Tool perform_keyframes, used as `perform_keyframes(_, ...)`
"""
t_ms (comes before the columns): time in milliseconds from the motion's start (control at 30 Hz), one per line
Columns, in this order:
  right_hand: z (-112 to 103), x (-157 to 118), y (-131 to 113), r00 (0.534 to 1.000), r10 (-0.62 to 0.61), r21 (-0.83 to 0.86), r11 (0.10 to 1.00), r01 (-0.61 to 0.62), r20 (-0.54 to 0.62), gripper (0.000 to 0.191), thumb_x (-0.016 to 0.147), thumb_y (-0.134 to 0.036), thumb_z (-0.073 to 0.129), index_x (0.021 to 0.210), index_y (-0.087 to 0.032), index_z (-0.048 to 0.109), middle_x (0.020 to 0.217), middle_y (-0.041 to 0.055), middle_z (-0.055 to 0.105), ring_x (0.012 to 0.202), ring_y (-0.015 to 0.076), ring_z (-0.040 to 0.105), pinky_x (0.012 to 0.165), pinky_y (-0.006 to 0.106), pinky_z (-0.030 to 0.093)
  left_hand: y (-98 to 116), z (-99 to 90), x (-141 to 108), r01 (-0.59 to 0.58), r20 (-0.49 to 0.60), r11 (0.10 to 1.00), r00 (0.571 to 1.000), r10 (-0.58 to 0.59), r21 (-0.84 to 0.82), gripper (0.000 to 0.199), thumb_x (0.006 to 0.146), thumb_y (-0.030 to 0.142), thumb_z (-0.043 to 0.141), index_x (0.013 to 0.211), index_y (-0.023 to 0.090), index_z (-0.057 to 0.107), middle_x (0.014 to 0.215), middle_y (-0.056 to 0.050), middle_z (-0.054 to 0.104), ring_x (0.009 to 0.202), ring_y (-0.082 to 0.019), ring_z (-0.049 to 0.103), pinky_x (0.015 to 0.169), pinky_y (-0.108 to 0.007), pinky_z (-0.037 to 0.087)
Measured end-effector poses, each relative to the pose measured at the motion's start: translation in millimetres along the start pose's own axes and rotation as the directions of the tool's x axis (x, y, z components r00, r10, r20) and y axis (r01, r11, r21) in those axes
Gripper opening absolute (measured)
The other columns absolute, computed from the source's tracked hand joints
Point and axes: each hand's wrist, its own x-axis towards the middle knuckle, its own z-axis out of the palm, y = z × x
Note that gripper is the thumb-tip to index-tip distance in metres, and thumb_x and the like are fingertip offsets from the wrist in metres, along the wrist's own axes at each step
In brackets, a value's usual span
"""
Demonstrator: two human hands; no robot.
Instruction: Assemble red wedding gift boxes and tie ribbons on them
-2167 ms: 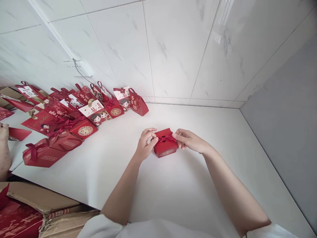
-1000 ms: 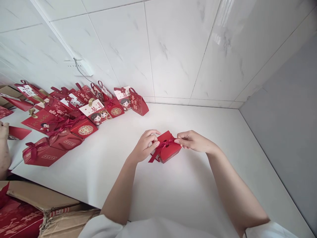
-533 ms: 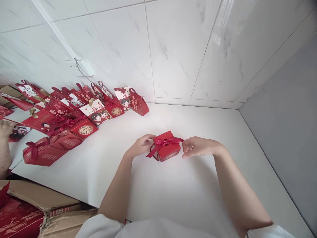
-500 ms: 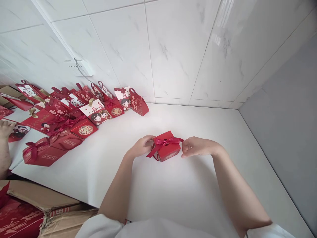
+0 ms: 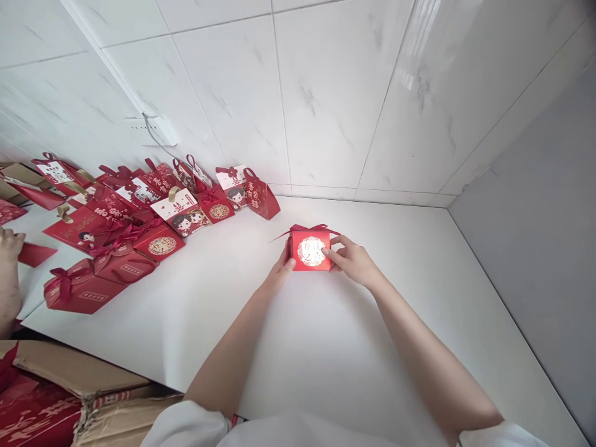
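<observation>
A small red gift box [image 5: 302, 261] with a round gold pattern on its near face is between my two hands above the white table. A dark red ribbon bow [image 5: 316, 228] lies across its top, one end trailing to the left. My left hand [image 5: 280, 266] grips the box's left side, thumb at the lower edge. On the right side my right hand [image 5: 348, 256] holds it, thumb on the patterned face and the other fingers at the side and behind, partly hidden.
Several red and white gift boxes [image 5: 162, 241] crowd the left of the white table [image 5: 372, 347]. Another person's hand [image 5: 9, 245] is at the far left by a red piece. An open cardboard carton [image 5: 84, 366] stands lower left; the tiled wall [image 5: 335, 93] rises behind.
The box has turned so its gold-patterned face shows towards me. My right hand has moved left from the ribbon onto the box, and my left hand has shifted along its side.
</observation>
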Motion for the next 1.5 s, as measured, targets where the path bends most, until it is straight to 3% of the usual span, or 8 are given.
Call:
perform_keyframes(167, 20, 9, 12, 0.995, -0.051, 0.058, 0.997, 0.056, -0.09, 0.048, 0.084, -0.066, 0.05, 0.109, -0.025, 0.051, 0.083, 0.002, 0.069, 0.072, 0.0194, 0.066, 0.074, 0.035, 0.051, -3, 0.5, -1, 0.067, 0.008, 0.995, 0.998, -0.067, -0.072, 0.07, 0.083, 0.05, 0.062, 0.145, 0.025, 0.039, 0.147, -0.01, 0.046, 0.137, -0.033, 0.042, 0.113, -0.052, 0.035)
perform_keyframes(367, 47, 15, 31, 0.985, -0.136, 0.266, 0.95, 0.161, -0.11, 0.063, 0.09, -0.061, 0.045, 0.141, -0.027, 0.031, 0.149, 0.0096, 0.043, 0.129, 0.0243, 0.05, 0.108, 0.043, 0.04, -19, -5.9, 5, 0.124, -0.135, 0.984, 0.981, -0.14, -0.125, 0.07, 0.083, 0.051, 0.061, 0.143, 0.023, 0.04, 0.145, -0.011, 0.048, 0.132, -0.034, 0.046, 0.108, -0.052, 0.041)
perform_keyframes(700, 48, 24, 47, 0.939, -0.338, 0.403, 0.852, 0.335, -0.067, 0.077, 0.085, -0.052, 0.061, 0.149, -0.029, 0.025, 0.155, 0.0093, 0.032, 0.134, 0.0278, 0.045, 0.108, 0.047, 0.042, -16, 1.9, 7, 0.003, -0.064, 0.998, 0.998, -0.007, -0.06, 0.062, 0.091, 0.051, 0.05, 0.145, 0.023, 0.039, 0.147, -0.011, 0.045, 0.136, -0.031, 0.043, 0.112, -0.047, 0.037)
perform_keyframes(800, 51, 28, 53, 0.949, -0.303, 0.434, 0.846, 0.308, -0.084, 0.085, 0.081, -0.05, 0.068, 0.15, -0.029, 0.022, 0.151, 0.0128, 0.036, 0.128, 0.0287, 0.05, 0.105, 0.05, 0.044, -23, 1.7, 4, -0.028, -0.244, 0.989, 0.968, 0.063, 0.145, 0.07, 0.09, 0.052, 0.051, 0.15, 0.024, 0.027, 0.152, -0.015, 0.035, 0.135, -0.03, 0.044, 0.109, -0.048, 0.038)
perform_keyframes(867, 52, 29, 55, 0.954, -0.283, 0.444, 0.846, 0.296, -0.097, 0.089, 0.079, -0.05, 0.07, 0.15, -0.029, 0.022, 0.15, 0.0145, 0.037, 0.127, 0.0291, 0.052, 0.104, 0.051, 0.045, -22, 1.8, -1, -0.099, -0.359, 0.894, 0.892, 0.274, 0.438, 0.08, 0.086, 0.049, 0.057, 0.152, 0.023, 0.019, 0.156, -0.018, 0.023, 0.137, -0.031, 0.039, 0.11, -0.05, 0.036)
perform_keyframes(967, 53, 27, 55, 0.95, -0.299, 0.446, 0.841, 0.306, -0.089, 0.084, 0.079, -0.048, 0.07, 0.148, -0.028, 0.027, 0.148, 0.0145, 0.04, 0.124, 0.0288, 0.054, 0.104, 0.052, 0.045, -13, 3.9, -10, -0.171, -0.183, 0.498, 0.792, 0.582, 0.85, 0.071, 0.084, 0.04, 0.062, 0.147, 0.021, 0.036, 0.149, -0.018, 0.033, 0.137, -0.032, 0.037, 0.116, -0.053, 0.023)
perform_keyframes(1100, 52, 27, 54, 0.945, -0.315, 0.44, 0.838, 0.322, -0.091, 0.076, 0.081, -0.046, 0.069, 0.145, -0.027, 0.033, 0.147, 0.0127, 0.043, 0.125, 0.0278, 0.054, 0.105, 0.05, 0.045, 1, 13.4, -16, -0.116, 0.005, 0.144, 0.793, 0.609, 0.983, 0.051, 0.088, 0.031, 0.056, 0.138, 0.027, 0.051, 0.126, -0.014, 0.057, 0.123, -0.028, 0.051, 0.118, -0.056, 0.012)
perform_keyframes(1500, 44, 34, 56, 0.955, -0.294, 0.459, 0.844, 0.278, -0.039, 0.083, 0.074, -0.045, 0.076, 0.144, -0.029, 0.034, 0.149, 0.0124, 0.04, 0.125, 0.0282, 0.053, 0.098, 0.049, 0.051, 10, 21.1, -12, -0.203, 0.135, 0.124, 0.901, 0.413, 0.971, 0.053, 0.091, 0.027, 0.054, 0.142, 0.038, 0.044, 0.163, -0.008, -0.002, 0.148, -0.039, 0.01, 0.113, -0.065, 0.014)
